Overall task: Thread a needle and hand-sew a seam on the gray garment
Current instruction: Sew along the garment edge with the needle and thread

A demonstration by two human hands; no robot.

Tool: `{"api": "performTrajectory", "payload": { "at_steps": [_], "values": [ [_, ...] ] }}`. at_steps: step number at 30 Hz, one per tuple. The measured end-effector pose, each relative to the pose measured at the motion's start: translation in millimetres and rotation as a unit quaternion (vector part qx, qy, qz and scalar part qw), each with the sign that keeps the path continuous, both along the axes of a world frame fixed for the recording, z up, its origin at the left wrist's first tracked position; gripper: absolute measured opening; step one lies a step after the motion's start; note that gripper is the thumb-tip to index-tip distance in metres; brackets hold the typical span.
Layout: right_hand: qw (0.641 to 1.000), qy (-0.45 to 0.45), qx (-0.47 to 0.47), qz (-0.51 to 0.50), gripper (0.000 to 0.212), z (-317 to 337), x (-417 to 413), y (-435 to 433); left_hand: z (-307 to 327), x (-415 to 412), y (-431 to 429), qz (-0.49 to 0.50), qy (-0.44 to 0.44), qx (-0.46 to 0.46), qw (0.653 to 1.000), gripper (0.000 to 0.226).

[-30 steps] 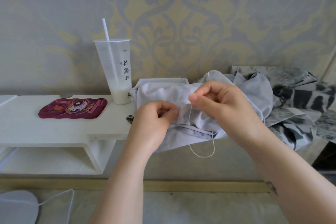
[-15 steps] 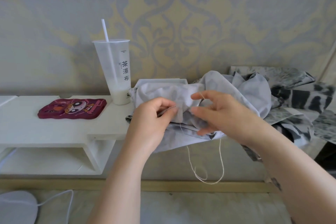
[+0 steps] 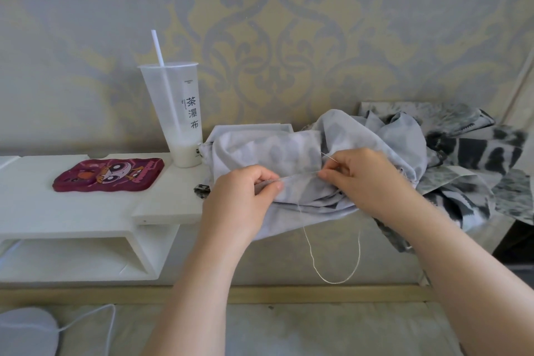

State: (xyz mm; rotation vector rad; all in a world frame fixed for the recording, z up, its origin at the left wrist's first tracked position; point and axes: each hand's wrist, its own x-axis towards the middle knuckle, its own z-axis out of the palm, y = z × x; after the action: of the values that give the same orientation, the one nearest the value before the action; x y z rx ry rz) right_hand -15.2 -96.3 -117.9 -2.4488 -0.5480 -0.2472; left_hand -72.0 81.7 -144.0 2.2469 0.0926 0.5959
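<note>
My left hand (image 3: 241, 199) pinches a fold of the garment (image 3: 260, 150). My right hand (image 3: 370, 182), just right of it, nips the needle (image 3: 328, 157) between thumb and forefinger; thread (image 3: 335, 282) loops below.

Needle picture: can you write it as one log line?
left hand pinches gray garment | right hand pinches needle | thread hangs looped

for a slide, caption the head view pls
Right hand pinches a needle at the gray garment while the left hand grips its fold; thread loops below.
</note>
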Motion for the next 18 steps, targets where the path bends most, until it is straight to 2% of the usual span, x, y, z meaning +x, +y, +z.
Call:
{"api": "performTrajectory", "payload": {
  "at_steps": [4, 6, 11, 16, 18],
  "values": [
    [1.0, -0.022, 0.018, -0.006, 0.01, 1, -4, 2, 0, 0, 1, 0.0, 0.02, -0.024, 1.0, 0.018],
    [0.998, -0.026, 0.05, -0.003, 0.018, 7, -9, 5, 1, 0, 4, -0.001, 0.019, -0.042, 0.999, 0.006],
    [0.993, -0.088, 0.073, 0.022, 0.027, 24, -30, 14, 1, 0, 8, -0.023, 0.011, -0.07, 0.997, 0.007],
    [0.995, 0.023, -0.013, 0.099, 0.016, 20, -43, 24, 0, 1, 9, -0.032, 0.01, -0.083, 0.996, 0.008],
    [0.993, 0.029, -0.045, 0.104, 0.013, 16, -44, 25, 0, 2, 8, -0.03, 0.01, -0.082, 0.996, 0.008]
  ]
}}
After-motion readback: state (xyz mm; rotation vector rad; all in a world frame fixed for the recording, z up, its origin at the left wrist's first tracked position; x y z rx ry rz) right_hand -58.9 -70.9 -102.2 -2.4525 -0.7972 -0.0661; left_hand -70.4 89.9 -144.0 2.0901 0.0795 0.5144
